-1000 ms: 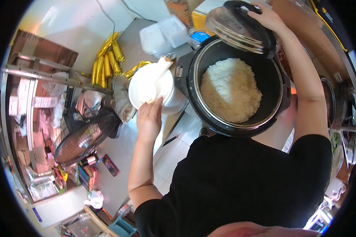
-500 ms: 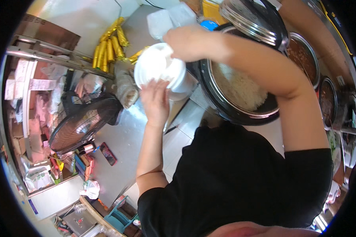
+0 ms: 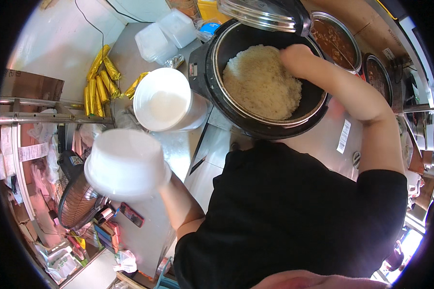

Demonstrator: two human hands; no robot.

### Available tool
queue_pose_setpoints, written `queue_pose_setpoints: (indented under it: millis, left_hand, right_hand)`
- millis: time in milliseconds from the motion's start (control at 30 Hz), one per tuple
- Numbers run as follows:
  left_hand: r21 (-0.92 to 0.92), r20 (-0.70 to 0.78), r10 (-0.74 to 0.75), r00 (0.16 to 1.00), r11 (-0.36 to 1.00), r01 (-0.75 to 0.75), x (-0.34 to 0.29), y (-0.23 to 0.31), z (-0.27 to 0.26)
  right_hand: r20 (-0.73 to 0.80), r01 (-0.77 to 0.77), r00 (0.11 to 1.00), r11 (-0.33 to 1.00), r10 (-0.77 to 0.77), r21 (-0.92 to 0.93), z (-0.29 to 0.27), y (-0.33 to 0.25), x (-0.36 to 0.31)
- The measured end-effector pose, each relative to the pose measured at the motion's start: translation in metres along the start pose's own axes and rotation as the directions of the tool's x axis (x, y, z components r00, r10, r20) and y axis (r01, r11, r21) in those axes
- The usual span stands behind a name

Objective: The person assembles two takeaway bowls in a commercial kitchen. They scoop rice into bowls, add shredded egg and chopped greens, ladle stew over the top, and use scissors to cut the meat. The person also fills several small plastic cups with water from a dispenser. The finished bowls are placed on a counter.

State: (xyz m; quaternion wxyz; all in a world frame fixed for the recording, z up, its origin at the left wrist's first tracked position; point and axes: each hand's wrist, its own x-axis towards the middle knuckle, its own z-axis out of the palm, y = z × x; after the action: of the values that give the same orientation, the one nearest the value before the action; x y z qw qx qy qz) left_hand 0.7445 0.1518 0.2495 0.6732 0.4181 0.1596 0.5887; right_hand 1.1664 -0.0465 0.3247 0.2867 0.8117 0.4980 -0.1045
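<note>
My left hand [image 3: 165, 181], mostly hidden, grips a white plastic bowl [image 3: 123, 164] that is tipped over, its rounded base towards the upper left. My right hand [image 3: 298, 59] reaches down into a black rice cooker [image 3: 208, 82] at the far side of the cooked rice [image 3: 263, 84]. Its fingers are out of sight, so whatever they hold or touch is hidden. Between bowl and cooker stands a tall white bucket [image 3: 194, 111], open at the top, with something pale at its bottom. The cooker's lid [image 3: 260, 14] is raised behind the pot.
Clear plastic containers [image 3: 155, 42] and gold foil tubes [image 3: 100, 91] lie beyond the bucket. Two pots of brown food [image 3: 336, 41] stand right of the cooker. On the left are a black fan [image 3: 77, 200], a phone [image 3: 131, 215] and a cluttered shelf.
Both hands have left the bucket. The left has come nearer and leftwards with the white bowl; the right has moved over into the rice cooker. The view has shifted too.
</note>
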Motion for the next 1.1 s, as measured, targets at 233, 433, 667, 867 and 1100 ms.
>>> queue_pose_setpoints:
  millis: [233,433,667,867,1100]
  left_hand:
    - [-0.383,-0.066,-0.349,0.935,0.874,0.299,-0.039,0.015,0.013]
    - [-0.249,-0.216,-0.473,0.854,0.873,0.42,-0.055,0.04,0.049]
    - [-0.289,-0.181,-0.431,0.884,0.883,0.371,-0.061,0.054,0.092]
    - [-0.256,-0.168,-0.451,0.877,0.879,0.402,-0.061,0.057,0.113]
    - [-0.147,0.002,-0.465,0.885,0.876,0.46,-0.04,0.037,0.147]
  right_hand:
    - [-0.249,0.114,0.967,0.975,-0.063,0.193,0.007,-0.016,0.032]
    - [-0.325,0.364,0.904,0.899,-0.278,0.243,-0.002,-0.04,0.017]
    - [-0.329,0.6,0.795,0.74,-0.51,0.304,-0.008,-0.037,-0.04]
    - [-0.196,0.561,0.789,0.553,-0.583,0.616,-0.006,0.003,-0.078]
    - [-0.045,0.316,0.8,0.357,-0.598,0.879,-0.011,0.042,-0.072]
